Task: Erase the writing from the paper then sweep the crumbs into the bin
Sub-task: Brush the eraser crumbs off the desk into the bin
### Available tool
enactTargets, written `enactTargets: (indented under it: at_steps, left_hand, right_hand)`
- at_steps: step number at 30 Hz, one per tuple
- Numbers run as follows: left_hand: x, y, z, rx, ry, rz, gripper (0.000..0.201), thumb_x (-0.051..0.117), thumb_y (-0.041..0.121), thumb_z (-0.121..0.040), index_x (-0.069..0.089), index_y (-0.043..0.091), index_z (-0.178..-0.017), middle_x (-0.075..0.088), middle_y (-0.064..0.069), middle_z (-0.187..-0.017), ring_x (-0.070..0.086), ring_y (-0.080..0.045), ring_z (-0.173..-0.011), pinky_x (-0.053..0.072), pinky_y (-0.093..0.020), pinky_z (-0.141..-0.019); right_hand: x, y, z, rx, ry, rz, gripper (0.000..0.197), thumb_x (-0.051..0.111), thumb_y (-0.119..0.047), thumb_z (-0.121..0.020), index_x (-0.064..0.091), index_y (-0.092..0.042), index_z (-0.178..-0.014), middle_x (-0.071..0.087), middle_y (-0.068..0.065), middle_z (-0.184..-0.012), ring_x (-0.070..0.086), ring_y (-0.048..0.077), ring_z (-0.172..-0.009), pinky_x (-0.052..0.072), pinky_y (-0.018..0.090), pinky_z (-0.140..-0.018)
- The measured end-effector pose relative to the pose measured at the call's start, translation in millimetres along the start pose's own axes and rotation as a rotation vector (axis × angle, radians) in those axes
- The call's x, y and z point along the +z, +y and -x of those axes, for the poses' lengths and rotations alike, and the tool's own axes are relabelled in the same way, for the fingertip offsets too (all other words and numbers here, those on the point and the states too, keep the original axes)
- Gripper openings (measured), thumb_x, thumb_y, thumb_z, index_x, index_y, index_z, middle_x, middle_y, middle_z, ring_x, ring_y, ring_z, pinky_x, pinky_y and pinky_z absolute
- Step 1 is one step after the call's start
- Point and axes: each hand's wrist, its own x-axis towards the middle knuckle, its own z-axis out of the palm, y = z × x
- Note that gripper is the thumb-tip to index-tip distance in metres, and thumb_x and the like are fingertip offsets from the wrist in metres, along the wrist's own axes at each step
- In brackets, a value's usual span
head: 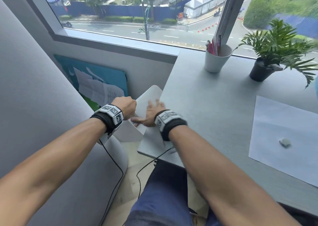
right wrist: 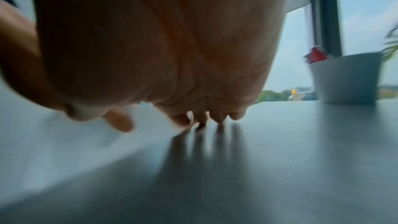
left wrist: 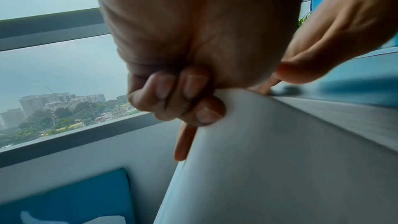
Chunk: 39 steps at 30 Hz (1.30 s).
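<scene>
**Bin held at the desk's left edge, right hand flat on the top**

The left hand point(head: 126, 106) grips the rim of a white bin point(head: 148, 96), fingers point(left wrist: 172, 98) curled over its near wall, and holds it tilted against the left edge of the grey desk point(head: 215, 105). The bin's opening faces the desk edge; what lies inside it cannot be made out. The right hand point(head: 151, 113) lies on the desk at that same edge, fingers point(head: 157, 103) straight and spread, holding nothing, its tips blurred and reaching toward the bin's rim. In the right wrist view the fingertips point(right wrist: 219, 118) touch the desk surface.

The sheet of paper point(head: 282, 136) lies near the right edge of the desk, well apart from both hands. A small pale eraser point(head: 285, 142) rests on its near half. No writing shows on the sheet.

Along the far edge by the window stand a white cup point(head: 217, 60) with pens and a potted plant point(head: 268, 60) in a black pot.
</scene>
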Motion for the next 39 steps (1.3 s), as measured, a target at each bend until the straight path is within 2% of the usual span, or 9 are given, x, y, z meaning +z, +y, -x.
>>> enactTargets:
  at_steps: [2, 5, 10, 14, 18, 23, 29, 33, 39]
  left_hand:
    - [-0.7, -2.7, 5.2, -0.015, -0.003, -0.009, 0.021, 0.051, 0.016, -0.092, 0.069, 0.006, -0.101, 0.069, -0.015, -0.109, 0.067, -0.036, -0.097, 0.049, -0.037, -0.075]
    - [3.0, -7.7, 14.2, -0.033, 0.006, 0.004, 0.023, 0.048, 0.014, -0.092, 0.068, 0.006, -0.101, 0.069, -0.016, -0.108, 0.066, -0.037, -0.097, 0.050, -0.038, -0.076]
    - [13.8, 0.7, 24.3, -0.015, 0.001, 0.035, 0.023, 0.045, 0.010, -0.091, 0.068, 0.005, -0.096, 0.069, -0.016, -0.106, 0.067, -0.036, -0.092, 0.049, -0.037, -0.072]
    - [20.8, 5.4, 32.0, -0.004, -0.017, 0.013, 0.023, 0.045, 0.010, -0.092, 0.067, 0.006, -0.097, 0.069, -0.015, -0.107, 0.067, -0.036, -0.092, 0.046, -0.036, -0.071]
    - [23.9, 8.3, 40.5, -0.015, -0.021, 0.016, 0.023, 0.044, 0.010, -0.091, 0.066, 0.006, -0.095, 0.069, -0.014, -0.106, 0.067, -0.035, -0.091, 0.046, -0.035, -0.070]
    - [25.2, -1.9, 46.8, -0.040, -0.005, 0.018, 0.022, 0.046, 0.014, -0.092, 0.066, 0.007, -0.096, 0.069, -0.015, -0.107, 0.067, -0.035, -0.094, 0.051, -0.037, -0.076]
    - [28.0, -0.2, 46.8, -0.021, 0.012, 0.029, 0.021, 0.044, 0.013, -0.091, 0.065, 0.007, -0.091, 0.069, -0.015, -0.104, 0.066, -0.035, -0.090, 0.045, -0.035, -0.068]
    - [36.9, -2.3, 50.1, 0.009, 0.007, 0.022, 0.021, 0.044, 0.012, -0.092, 0.064, 0.007, -0.089, 0.069, -0.015, -0.103, 0.066, -0.036, -0.090, 0.047, -0.036, -0.070]
    - [37.7, 1.3, 57.3, 0.029, -0.022, 0.048, 0.020, 0.046, 0.016, -0.092, 0.049, 0.012, -0.073, 0.069, -0.016, -0.101, 0.065, -0.035, -0.086, 0.047, -0.034, -0.068]
  right_hand:
    - [9.8, -33.6, 4.8, -0.155, -0.050, 0.045, 0.110, 0.029, -0.090, -0.075, 0.021, -0.014, -0.155, 0.019, 0.009, -0.161, 0.015, 0.027, -0.148, 0.007, 0.049, -0.119]
    - [9.7, -31.3, 22.0, -0.155, 0.015, 0.018, 0.109, 0.034, -0.084, -0.080, 0.014, -0.008, -0.155, 0.010, 0.011, -0.163, 0.009, 0.026, -0.150, 0.005, 0.048, -0.120]
    - [-6.4, 73.4, 65.5, 0.204, 0.146, -0.104, 0.116, 0.028, -0.084, -0.081, -0.002, 0.002, -0.154, -0.010, 0.018, -0.162, -0.007, 0.030, -0.151, -0.001, 0.047, -0.122]
    - [14.2, 123.1, 97.2, 0.445, 0.043, -0.100, 0.127, 0.021, -0.092, -0.072, -0.012, 0.002, -0.152, -0.019, 0.020, -0.160, -0.013, 0.034, -0.150, -0.002, 0.047, -0.122]
    - [36.5, 35.9, 85.5, 0.217, 0.020, -0.101, 0.136, 0.030, -0.095, -0.066, -0.018, 0.001, -0.150, -0.026, 0.019, -0.158, -0.022, 0.037, -0.147, -0.009, 0.047, -0.121]
    - [47.9, -73.2, 71.1, -0.143, -0.073, 0.045, 0.121, 0.024, -0.091, -0.074, 0.001, -0.003, -0.154, -0.009, 0.015, -0.163, -0.009, 0.029, -0.151, -0.006, 0.046, -0.121]
    - [23.0, 1.1, 89.8, 0.026, 0.124, -0.073, 0.122, 0.033, -0.086, -0.077, -0.007, 0.001, -0.153, -0.015, 0.019, -0.161, -0.012, 0.032, -0.150, -0.006, 0.047, -0.121]
    - [30.5, 60.4, 125.9, 0.310, 0.036, -0.114, 0.125, 0.025, -0.089, -0.075, -0.013, 0.003, -0.151, -0.021, 0.022, -0.158, -0.017, 0.036, -0.148, -0.006, 0.047, -0.122]
    - [73.7, -54.8, 111.2, 0.024, -0.039, -0.017, 0.138, 0.036, -0.095, -0.065, -0.015, 0.000, -0.151, -0.028, 0.021, -0.156, -0.026, 0.040, -0.144, -0.011, 0.052, -0.119]
